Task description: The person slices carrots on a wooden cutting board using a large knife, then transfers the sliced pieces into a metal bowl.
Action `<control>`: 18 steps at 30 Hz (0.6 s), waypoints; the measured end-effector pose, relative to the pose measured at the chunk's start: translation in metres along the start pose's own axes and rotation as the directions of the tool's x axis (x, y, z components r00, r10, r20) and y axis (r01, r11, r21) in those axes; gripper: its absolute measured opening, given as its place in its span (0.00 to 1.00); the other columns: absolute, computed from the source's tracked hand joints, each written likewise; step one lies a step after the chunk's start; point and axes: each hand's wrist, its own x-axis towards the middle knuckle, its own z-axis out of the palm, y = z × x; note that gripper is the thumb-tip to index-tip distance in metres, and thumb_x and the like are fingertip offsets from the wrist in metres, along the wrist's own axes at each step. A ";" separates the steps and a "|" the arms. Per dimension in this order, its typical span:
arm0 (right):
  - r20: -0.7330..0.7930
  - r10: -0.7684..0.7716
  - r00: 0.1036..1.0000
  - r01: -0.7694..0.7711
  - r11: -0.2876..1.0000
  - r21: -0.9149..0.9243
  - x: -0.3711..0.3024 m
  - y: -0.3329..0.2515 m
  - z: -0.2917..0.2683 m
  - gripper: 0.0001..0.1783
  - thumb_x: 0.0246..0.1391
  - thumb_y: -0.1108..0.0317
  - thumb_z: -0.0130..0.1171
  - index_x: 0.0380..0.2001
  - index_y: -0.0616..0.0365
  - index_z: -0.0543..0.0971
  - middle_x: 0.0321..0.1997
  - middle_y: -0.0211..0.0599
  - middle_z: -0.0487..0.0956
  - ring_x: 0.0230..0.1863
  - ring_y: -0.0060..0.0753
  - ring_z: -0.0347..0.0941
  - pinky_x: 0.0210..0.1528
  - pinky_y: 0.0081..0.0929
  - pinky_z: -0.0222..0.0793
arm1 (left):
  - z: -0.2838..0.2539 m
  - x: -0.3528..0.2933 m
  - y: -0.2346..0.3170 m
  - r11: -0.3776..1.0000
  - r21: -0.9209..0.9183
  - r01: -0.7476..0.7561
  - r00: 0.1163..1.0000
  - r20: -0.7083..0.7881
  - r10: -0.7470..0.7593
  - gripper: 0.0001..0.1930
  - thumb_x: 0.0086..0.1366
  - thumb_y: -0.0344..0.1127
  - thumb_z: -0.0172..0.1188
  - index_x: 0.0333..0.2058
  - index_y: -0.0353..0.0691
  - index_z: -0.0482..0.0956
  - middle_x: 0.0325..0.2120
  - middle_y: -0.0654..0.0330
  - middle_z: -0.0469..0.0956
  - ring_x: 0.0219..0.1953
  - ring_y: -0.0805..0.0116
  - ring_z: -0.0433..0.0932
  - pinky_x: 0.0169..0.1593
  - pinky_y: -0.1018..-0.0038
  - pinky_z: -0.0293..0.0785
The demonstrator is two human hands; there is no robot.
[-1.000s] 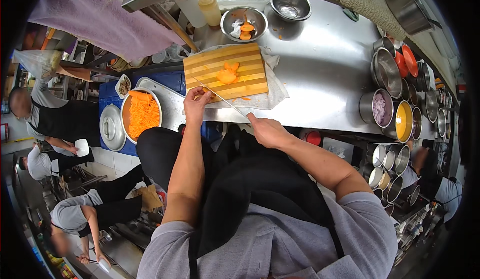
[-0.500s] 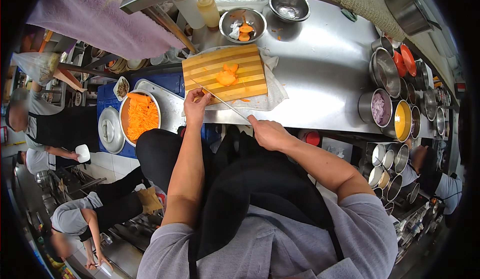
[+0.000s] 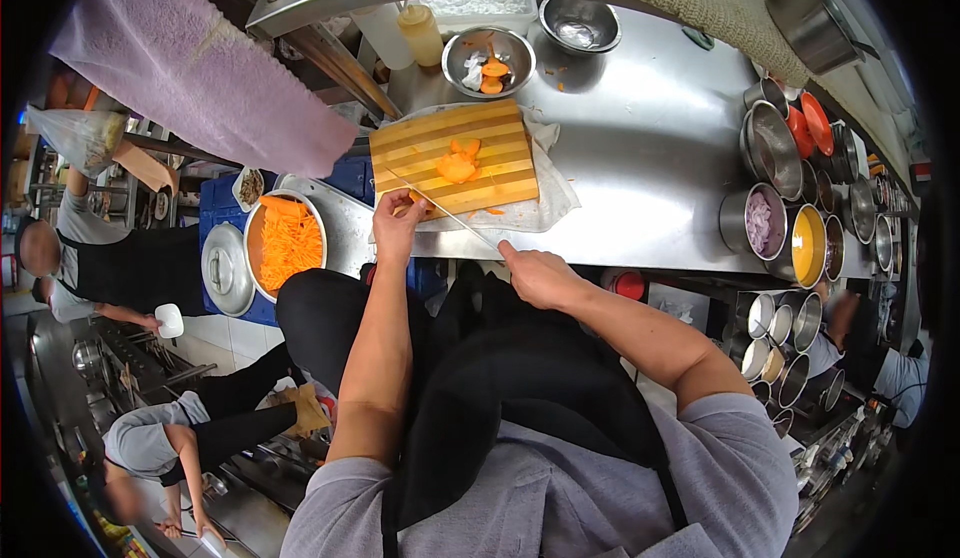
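My right hand (image 3: 540,276) is closed round the handle of a knife (image 3: 450,218), whose thin blade slants up and left over the near edge of a striped wooden cutting board (image 3: 400,138). At the board's near left corner, the bunched fingers of my left hand (image 3: 398,226) pinch a small piece of carrot (image 3: 417,197) beside the blade; most of the piece is hidden. A small heap of carrot slices (image 3: 459,164) lies in the middle of the board, with a few scraps near its front edge. Under the board is a white cloth (image 3: 553,186).
Left stands a large bowl of carrot strips (image 3: 292,246) beside a metal lid (image 3: 228,269). Behind the board is a steel bowl with carrot ends (image 3: 490,62). Right are pots of chopped onion (image 3: 757,223) and yellow liquid (image 3: 808,245). Co-workers (image 3: 150,438) stand left. A purple towel (image 3: 200,68) hangs upper left.
The whole view has shifted slightly, and the hanging towel appears lower. My hands keep nearly the same place at the board's near edge, with the knife still in my right hand.
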 end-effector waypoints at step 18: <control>0.007 0.007 1.000 -0.006 0.997 -0.071 0.008 -0.007 -0.003 0.25 0.58 0.75 0.49 0.60 0.67 0.64 0.38 0.58 0.83 0.41 0.63 0.81 0.41 0.54 0.76 | -0.005 0.018 -0.029 0.967 0.241 -0.079 0.986 -0.127 0.112 0.16 0.58 0.29 0.69 0.43 0.32 0.78 0.38 0.53 0.82 0.39 0.66 0.83 0.46 0.72 0.80</control>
